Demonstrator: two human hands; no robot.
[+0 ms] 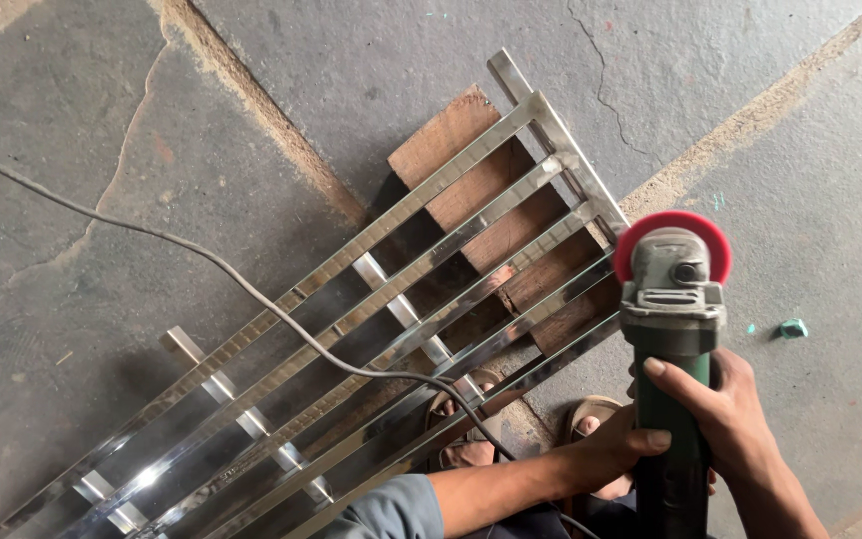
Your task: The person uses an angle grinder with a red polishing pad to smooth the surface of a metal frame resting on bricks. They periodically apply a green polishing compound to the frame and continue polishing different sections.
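I see both hands wrapped around the green body of an angle grinder [672,399] at the near right. The left hand [616,454] comes in from the left, its fingers curled shut around the lower part of the body, thumb laid across the front. The right hand [725,414] clamps the same body from the right side, slightly farther up, with its thumb reaching over the top just below the grey gear head. Neither hand is loose; both are closed tight on the tool.

The grinder points away from me, its red disc [672,245] at the far end, touching or just beside the right end rail of a polished steel grille [371,329]; I cannot tell whether it makes contact. The grille lies flat on the concrete floor [152,130], running from the near left to the far right, so it sits mostly left of my hands. Its far end rests on a wooden block [461,165]. A grey power cord [202,258] trails from the far left across the bars toward the hands. Sandalled feet [466,419] show under the near bars.
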